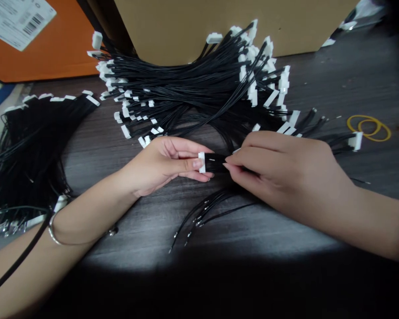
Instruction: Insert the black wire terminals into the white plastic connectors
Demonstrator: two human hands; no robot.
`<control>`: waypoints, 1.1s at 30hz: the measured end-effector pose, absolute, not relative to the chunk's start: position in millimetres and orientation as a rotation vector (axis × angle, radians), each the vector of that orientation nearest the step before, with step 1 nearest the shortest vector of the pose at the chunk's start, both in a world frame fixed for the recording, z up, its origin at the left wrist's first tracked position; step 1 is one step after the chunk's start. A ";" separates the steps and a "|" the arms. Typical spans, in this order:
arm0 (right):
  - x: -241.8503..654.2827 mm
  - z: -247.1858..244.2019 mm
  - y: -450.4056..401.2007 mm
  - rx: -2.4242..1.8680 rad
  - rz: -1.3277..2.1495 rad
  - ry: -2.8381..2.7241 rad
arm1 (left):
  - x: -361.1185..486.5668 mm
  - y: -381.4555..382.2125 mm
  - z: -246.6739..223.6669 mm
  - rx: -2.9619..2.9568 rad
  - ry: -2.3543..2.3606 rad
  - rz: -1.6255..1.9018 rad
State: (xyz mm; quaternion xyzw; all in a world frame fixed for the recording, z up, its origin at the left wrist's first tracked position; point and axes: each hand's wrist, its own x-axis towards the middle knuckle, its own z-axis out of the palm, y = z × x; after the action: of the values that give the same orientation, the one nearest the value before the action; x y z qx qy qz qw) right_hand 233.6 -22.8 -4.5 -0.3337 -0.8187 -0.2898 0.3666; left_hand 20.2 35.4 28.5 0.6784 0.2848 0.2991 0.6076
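My left hand (pixel 173 161) pinches a small white connector (pixel 202 162) between thumb and fingers. From its right side runs a flat row of black wires (pixel 214 163). My right hand (pixel 282 164) is closed, thumb and forefinger pressed together at these wires just right of the connector; a small metal tip shows above them. How many wires the right fingers hold is hidden. Below the hands, loose black wires (pixel 202 212) with bare metal terminals fan out to the left on the table.
Behind my hands lies a big heap of black cables (pixel 173 84) with white connectors. Another cable bundle (pixel 33 146) is at the left. A cardboard box (pixel 226 22) and an orange box (pixel 63 40) stand at the back. Yellow rubber bands (pixel 369 127) lie at the right.
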 end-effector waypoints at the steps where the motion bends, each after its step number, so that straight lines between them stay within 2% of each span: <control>1: 233.0 -4.9 -21.8 -0.865 -0.749 -2.111 | 20.6 34.8 28.5 1.576 0.658 0.691; 29: 224.6 -7.1 -25.9 -0.850 -0.819 -2.176 | 27.1 30.5 23.1 1.712 0.719 0.749; 33: 223.4 -13.3 -42.1 -0.778 -0.579 -2.266 | 26.9 32.6 23.1 1.695 0.696 0.759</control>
State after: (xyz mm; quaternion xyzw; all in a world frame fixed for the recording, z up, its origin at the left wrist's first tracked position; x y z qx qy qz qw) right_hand 223.4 -42.1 -13.3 -0.2979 -0.8672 -0.2217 0.3317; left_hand 26.9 32.6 23.1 0.7153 0.2935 0.3203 0.5474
